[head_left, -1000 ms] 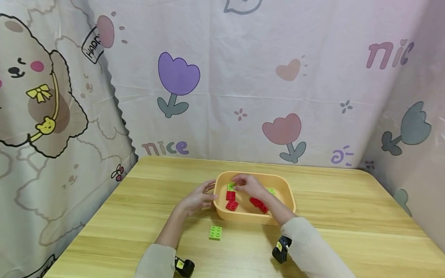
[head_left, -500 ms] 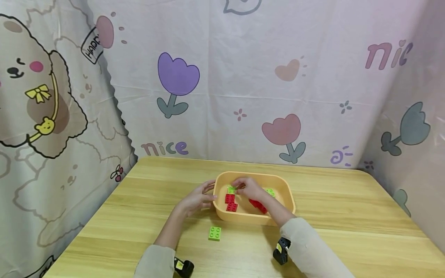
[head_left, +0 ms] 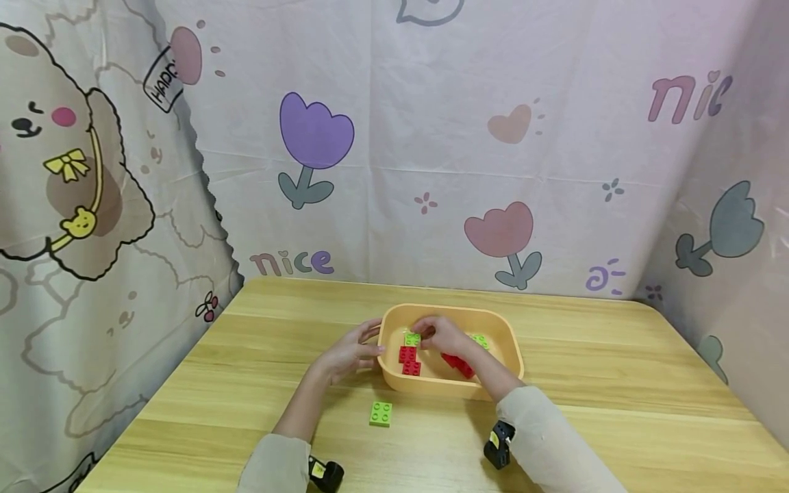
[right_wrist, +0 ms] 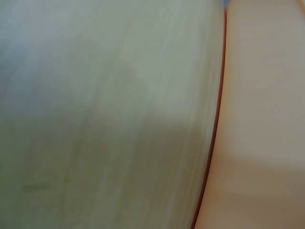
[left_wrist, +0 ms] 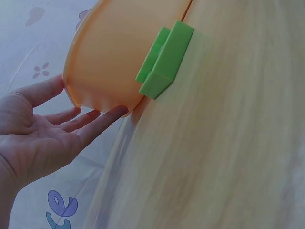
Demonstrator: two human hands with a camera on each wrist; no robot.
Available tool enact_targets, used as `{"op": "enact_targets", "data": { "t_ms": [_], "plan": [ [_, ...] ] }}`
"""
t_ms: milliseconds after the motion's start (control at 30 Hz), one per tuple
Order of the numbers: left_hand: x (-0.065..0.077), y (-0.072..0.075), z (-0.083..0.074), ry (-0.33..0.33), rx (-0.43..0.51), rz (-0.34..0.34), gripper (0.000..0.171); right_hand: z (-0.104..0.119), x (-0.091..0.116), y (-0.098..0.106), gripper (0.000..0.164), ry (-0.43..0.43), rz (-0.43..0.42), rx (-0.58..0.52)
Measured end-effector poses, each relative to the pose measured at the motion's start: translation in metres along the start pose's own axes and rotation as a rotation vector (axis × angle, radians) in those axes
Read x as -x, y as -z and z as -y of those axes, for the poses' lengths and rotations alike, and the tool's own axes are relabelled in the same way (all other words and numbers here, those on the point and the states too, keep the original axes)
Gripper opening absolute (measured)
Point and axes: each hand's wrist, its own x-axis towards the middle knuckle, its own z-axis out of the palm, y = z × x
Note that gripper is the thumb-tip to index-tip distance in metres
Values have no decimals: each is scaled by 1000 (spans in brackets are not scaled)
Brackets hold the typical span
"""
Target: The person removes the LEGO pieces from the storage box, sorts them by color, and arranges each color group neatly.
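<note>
My left hand (head_left: 351, 352) rests straight fingers and thumb against the left end of an orange plastic tray (head_left: 431, 387); the left wrist view shows the fingertips along its outer wall. Inside the tray my right hand (head_left: 446, 334) reaches to the left side, its curled fingertips holding a green toy building brick (head_left: 412, 339) by its far and right edges. Directly in front of that brick lie two red bricks (head_left: 407, 354) in a row, studs up. Only table and tray wall show in the right wrist view; the hand itself is out of that picture.
More red bricks (head_left: 459, 364) and another green brick (head_left: 479, 340) lie in the tray, partly hidden by the right forearm. On the wooden table (head_left: 296, 308), before the tray, sits a green brick (head_left: 381, 414). A patterned cloth (head_left: 394, 137) hangs behind.
The green brick at my right fingertips and the two red ones have shifted toward the tray's near side and line up more closely. My left hand stays in place.
</note>
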Motion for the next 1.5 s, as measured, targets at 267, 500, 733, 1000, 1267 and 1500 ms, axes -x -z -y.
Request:
{"op": "enact_targets", "data": {
  "t_ms": [267, 500, 733, 1000, 1267, 1500],
  "plan": [
    [-1, 1, 0, 3, -14, -1, 66, 3, 0, -2, 27, -1, 8, 45],
    [0, 2, -1, 7, -13, -1, 65, 4, 1, -2, 27, -2, -3, 70],
    [1, 1, -3, 8, -12, 5, 65, 5, 0, 1, 27, 5, -29, 66],
    [0, 0, -5, 12, -25, 11, 65, 12, 0, 3, 26, 35, -57, 80],
    [-1, 0, -3, 9, -17, 24, 64, 19, 5, 4, 24, 68, -56, 146],
    [0, 1, -1, 8, -1, 23, 65, 27, 17, 4, 23, 138, -46, 121]
  ]
}}
